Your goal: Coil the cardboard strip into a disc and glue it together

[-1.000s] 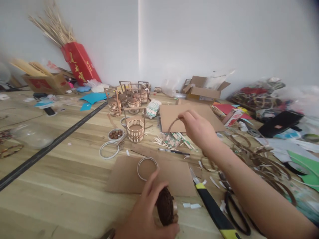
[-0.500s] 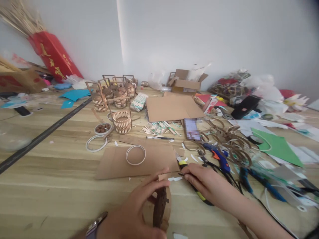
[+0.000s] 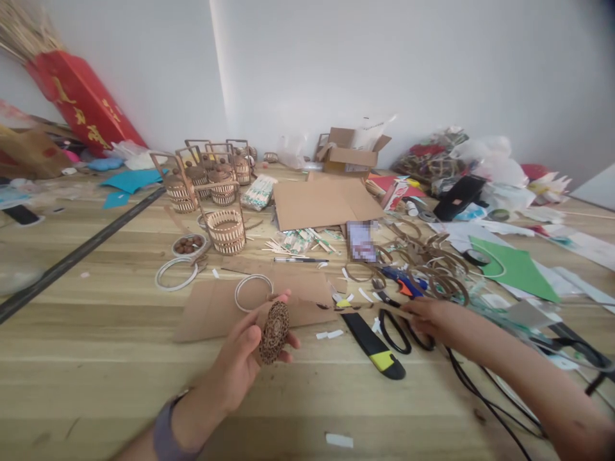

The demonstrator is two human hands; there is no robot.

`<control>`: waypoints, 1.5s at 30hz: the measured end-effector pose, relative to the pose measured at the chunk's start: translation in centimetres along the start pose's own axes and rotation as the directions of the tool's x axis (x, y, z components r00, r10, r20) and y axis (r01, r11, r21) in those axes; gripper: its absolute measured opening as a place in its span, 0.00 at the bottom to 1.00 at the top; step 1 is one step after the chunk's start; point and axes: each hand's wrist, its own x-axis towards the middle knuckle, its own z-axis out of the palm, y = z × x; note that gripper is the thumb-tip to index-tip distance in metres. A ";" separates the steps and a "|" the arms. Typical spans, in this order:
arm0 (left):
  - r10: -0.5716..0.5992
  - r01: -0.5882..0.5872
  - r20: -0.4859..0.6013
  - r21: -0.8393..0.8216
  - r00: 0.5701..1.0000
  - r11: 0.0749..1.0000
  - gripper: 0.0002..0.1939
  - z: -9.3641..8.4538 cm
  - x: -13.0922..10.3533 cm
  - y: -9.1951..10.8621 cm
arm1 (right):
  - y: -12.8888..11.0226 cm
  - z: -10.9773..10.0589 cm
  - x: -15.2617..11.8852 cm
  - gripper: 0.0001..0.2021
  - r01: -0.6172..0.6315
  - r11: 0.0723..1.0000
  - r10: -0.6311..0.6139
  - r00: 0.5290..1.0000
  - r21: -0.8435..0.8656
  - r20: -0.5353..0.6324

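Cluttered wooden counter (image 3: 96,365), pale wall (image 3: 307,70) at twelve o'clock, red bag (image 3: 79,96) at ten, left fingers (image 3: 251,335) half-curled, holding brown coiled disc (image 3: 274,333) between six and seven, right fingers (image 3: 419,308) pinched on thin strip (image 3: 369,308) at four

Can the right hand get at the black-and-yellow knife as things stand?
Probably, but not without releasing something: the right hand pinches a brown strip. Black looped handles lie between, though the knife looks uncovered at its lower end.

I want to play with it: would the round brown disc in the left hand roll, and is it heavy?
The brown disc might roll on its round edge. It's probably light, since its ringed face looks like corrugated paper.
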 end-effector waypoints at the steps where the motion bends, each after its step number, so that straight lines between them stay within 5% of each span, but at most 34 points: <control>1: -0.021 0.021 0.003 -0.026 1.000 0.999 0.28 0.0 0.0 -0.1 | 0.6 -0.4 -0.1 0.10 0.032 0.994 -0.030 0.999 -0.106 0.018; 3: -0.074 0.075 0.006 -0.077 0.997 0.994 0.27 0.1 0.1 -0.3 | -0.2 -0.7 0.0 0.10 -0.008 0.941 -0.024 0.996 -0.340 -0.090; 5: -0.136 0.135 -0.003 -0.115 0.991 0.984 0.27 0.1 0.1 -0.5 | -3.5 -0.2 0.6 0.12 -0.075 0.892 -0.019 0.979 -0.446 -0.202; 9: -0.227 0.223 -0.009 -0.145 0.974 0.964 0.29 0.1 0.1 -0.7 | -12.6 3.8 3.1 0.15 0.141 0.976 -0.161 0.980 -0.168 -0.115; 12: -0.232 0.240 0.068 -0.150 0.970 0.959 0.27 0.0 0.1 -0.8 | -15.8 7.4 4.5 0.21 0.208 0.977 -0.213 0.969 -0.055 -0.123; 18: -0.221 0.231 0.215 -0.022 0.951 0.973 0.31 -0.2 0.1 -1.0 | -14.6 10.0 4.5 0.21 0.234 0.962 -0.209 0.962 0.139 -0.174; 24: -0.288 0.268 0.189 0.122 0.939 0.956 0.30 -0.4 0.0 -0.7 | -13.4 8.9 4.3 0.16 0.195 0.976 -0.166 0.956 0.101 -0.240; 34: -0.286 0.229 0.039 0.499 0.958 0.836 0.25 0.4 0.1 0.0 | -15.1 6.4 3.5 0.11 0.210 0.880 -0.067 0.943 0.425 -0.327; 45: -0.280 0.186 0.120 0.496 0.953 0.848 0.21 0.8 0.0 0.3 | -16.2 6.4 3.3 0.11 0.239 0.819 -0.109 0.957 0.522 -0.267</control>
